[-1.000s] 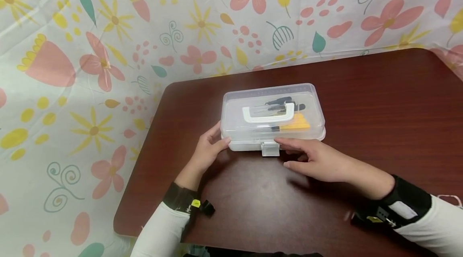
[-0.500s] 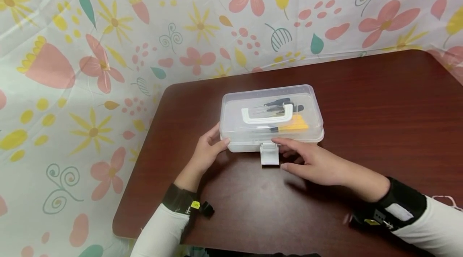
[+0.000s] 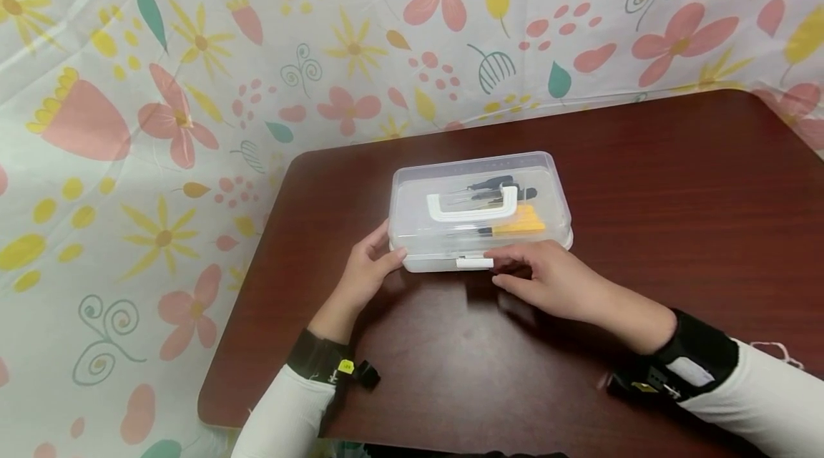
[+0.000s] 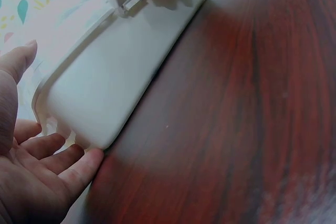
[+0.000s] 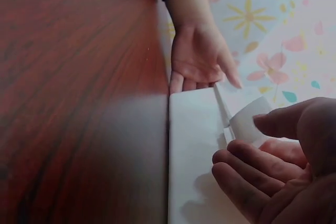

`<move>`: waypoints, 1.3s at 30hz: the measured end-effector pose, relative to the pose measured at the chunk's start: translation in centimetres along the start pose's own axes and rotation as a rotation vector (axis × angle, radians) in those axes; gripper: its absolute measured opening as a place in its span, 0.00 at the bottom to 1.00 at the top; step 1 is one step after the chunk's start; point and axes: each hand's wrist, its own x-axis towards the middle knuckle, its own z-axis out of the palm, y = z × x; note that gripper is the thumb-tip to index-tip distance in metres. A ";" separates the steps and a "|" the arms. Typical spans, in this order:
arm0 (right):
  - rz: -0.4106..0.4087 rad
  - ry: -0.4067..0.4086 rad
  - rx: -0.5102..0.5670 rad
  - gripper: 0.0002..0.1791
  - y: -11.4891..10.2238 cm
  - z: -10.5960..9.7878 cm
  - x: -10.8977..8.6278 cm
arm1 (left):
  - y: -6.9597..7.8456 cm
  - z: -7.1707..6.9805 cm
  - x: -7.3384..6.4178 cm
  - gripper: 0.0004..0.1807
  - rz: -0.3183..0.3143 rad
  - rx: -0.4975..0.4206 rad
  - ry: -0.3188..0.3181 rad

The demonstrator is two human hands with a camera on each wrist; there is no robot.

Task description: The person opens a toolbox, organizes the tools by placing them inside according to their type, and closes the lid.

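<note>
A clear plastic tool box (image 3: pixel 412 193) with a white carry handle (image 3: pixel 473 209) lies on the table, lid down. My left hand (image 3: pixel 363 273) rests against its left end, thumb at the front corner. In the left wrist view, the fingers (image 4: pixel 86 166) touch the end wall and the thumb stands apart above. At the front middle, the white latch (image 3: pixel 475 262) is swung outward and up, away from the box wall. My right hand (image 3: pixel 556 279) is at the latch's right side. In the right wrist view, the thumb (image 5: pixel 278 121) reaches the latch flap, with the other fingers extended beneath.
Through the lid show dark-handled tools (image 3: pixel 492 186) and a yellow-orange item (image 3: pixel 521 220). The box stands on a dark red wooden table (image 3: pixel 676 193). A flower-patterned sheet (image 3: pixel 360 36) hangs behind and at the left.
The latch has turned from hanging along the front, out and up, until its edge faces the head camera. My right hand has shifted slightly left with it. The left hand stays put.
</note>
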 end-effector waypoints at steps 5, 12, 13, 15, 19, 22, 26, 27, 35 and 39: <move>0.030 0.024 -0.050 0.04 -0.2 0.2 0.7 | -0.1 -0.1 0.0 0.34 0.006 -0.008 -0.004; 0.026 0.019 -0.101 0.12 -0.7 0.1 1.6 | -0.1 -0.1 0.1 0.35 0.004 -0.021 -0.004; 0.035 0.011 -0.100 0.13 -0.8 0.0 1.8 | -0.2 -0.1 0.1 0.35 0.003 -0.024 -0.005; 0.055 -0.004 -0.102 0.15 -1.0 -0.2 2.0 | -0.2 -0.1 0.1 0.35 0.001 -0.024 -0.002; 0.086 -0.030 -0.141 0.18 -1.5 -0.5 2.4 | 0.0 -0.1 0.1 0.35 0.000 -0.009 0.004; 0.095 -0.043 -0.191 0.20 -1.8 -0.6 2.7 | 0.2 -0.1 0.0 0.35 -0.002 0.002 0.005; 0.094 -0.058 -0.245 0.19 -2.2 -0.7 2.9 | 0.2 -0.1 0.0 0.36 -0.006 -0.019 0.008; 0.094 -0.062 -0.258 0.19 -2.3 -0.7 2.9 | 0.2 -0.1 0.0 0.36 -0.005 -0.026 0.009; 0.103 -0.060 -0.384 0.20 -2.9 -1.0 2.9 | 0.0 -0.1 -0.1 0.35 0.008 -0.040 -0.001; 0.084 0.002 -0.505 0.21 -3.6 -1.1 2.9 | 0.0 0.0 0.0 0.35 0.006 -0.036 0.000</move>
